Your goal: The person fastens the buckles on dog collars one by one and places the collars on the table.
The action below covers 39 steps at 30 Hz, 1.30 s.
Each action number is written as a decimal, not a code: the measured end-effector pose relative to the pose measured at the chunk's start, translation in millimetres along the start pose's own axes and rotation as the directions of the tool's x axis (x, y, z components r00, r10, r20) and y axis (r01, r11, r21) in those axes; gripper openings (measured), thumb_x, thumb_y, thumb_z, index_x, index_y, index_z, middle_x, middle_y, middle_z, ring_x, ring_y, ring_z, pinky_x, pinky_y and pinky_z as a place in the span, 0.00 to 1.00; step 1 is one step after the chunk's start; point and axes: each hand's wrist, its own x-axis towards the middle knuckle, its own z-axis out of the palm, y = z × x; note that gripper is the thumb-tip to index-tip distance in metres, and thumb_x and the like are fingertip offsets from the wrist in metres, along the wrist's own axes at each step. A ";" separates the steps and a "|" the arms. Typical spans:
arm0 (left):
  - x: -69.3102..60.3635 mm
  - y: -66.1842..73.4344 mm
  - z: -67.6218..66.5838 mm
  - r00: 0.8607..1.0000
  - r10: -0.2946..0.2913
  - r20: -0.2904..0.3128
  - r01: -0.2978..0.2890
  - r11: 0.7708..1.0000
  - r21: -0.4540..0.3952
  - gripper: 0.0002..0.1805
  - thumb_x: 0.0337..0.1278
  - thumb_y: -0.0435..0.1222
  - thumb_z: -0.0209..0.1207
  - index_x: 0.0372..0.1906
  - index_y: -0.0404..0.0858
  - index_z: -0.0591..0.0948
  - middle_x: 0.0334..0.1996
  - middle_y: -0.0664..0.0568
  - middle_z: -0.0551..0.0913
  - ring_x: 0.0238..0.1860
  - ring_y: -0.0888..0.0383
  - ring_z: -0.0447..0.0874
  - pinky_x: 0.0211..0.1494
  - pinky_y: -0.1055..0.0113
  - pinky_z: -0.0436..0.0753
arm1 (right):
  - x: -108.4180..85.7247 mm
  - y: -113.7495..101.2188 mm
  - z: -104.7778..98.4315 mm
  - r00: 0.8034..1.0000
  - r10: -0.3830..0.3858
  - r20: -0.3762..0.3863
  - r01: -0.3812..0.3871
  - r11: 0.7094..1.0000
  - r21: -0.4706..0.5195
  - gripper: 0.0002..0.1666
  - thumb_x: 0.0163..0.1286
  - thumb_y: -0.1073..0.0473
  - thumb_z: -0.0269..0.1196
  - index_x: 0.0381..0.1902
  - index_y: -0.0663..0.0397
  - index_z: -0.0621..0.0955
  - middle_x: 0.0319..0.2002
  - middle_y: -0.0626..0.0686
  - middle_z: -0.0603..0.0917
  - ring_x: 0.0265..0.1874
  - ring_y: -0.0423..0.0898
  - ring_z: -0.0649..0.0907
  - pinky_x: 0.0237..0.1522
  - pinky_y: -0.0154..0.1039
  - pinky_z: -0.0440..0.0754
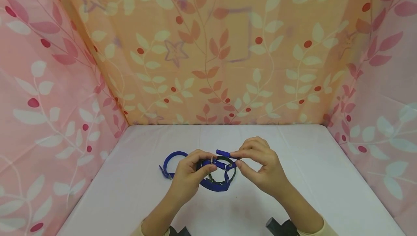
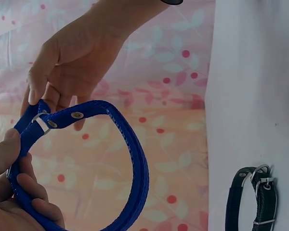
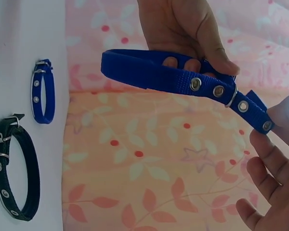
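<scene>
A blue collar [image 1: 213,185] with metal eyelets is held up between both hands, bent into a loop. My left hand [image 1: 189,174] grips it near the metal buckle frame, thumb on the strap and fingers curled behind. My right hand [image 1: 262,163] pinches the strap's punched end between thumb and fingertips. In the right wrist view, the eyeleted strap [image 3: 207,89] passes through a metal ring, and the pinched tip sits at the right hand [image 3: 274,163]. The left wrist view shows the collar's padded loop [image 2: 140,173] hanging open below the ring.
On the white table [image 1: 123,192] lies a second, buckled blue collar [image 1: 176,153], left of my left hand. A dark collar [image 3: 32,178] with a metal buckle lies beneath the held one. Patterned cloth walls [image 1: 202,84] stand behind and at both sides.
</scene>
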 end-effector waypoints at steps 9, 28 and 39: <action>-1.2 3.5 -1.7 1.000 -0.001 0.007 0.001 1.000 0.026 0.11 0.62 0.34 0.68 0.49 0.39 0.86 0.43 0.46 0.82 0.43 0.54 0.83 0.50 0.70 0.86 | 1.2 0.0 -2.6 0.997 -0.020 0.068 0.021 1.000 -0.004 0.21 0.54 0.72 0.71 0.45 0.46 0.90 0.36 0.42 0.84 0.46 0.46 0.78 0.53 0.39 0.72; -2.3 10.0 -4.5 0.991 -0.122 0.062 0.121 0.992 0.023 0.12 0.62 0.38 0.69 0.49 0.43 0.85 0.42 0.49 0.86 0.41 0.53 0.86 0.49 0.66 0.87 | 0.4 -2.5 -0.5 0.988 -0.048 0.148 0.054 0.998 -0.034 0.22 0.55 0.70 0.72 0.47 0.44 0.90 0.37 0.40 0.81 0.49 0.47 0.77 0.56 0.43 0.69; -2.2 5.9 -2.8 0.990 -0.099 0.099 0.092 0.993 0.067 0.13 0.61 0.40 0.70 0.49 0.43 0.85 0.42 0.50 0.88 0.41 0.55 0.89 0.48 0.65 0.88 | -0.5 -3.0 5.7 0.976 -0.095 0.196 0.104 0.994 -0.039 0.20 0.60 0.68 0.72 0.48 0.43 0.90 0.38 0.40 0.80 0.50 0.47 0.77 0.59 0.46 0.66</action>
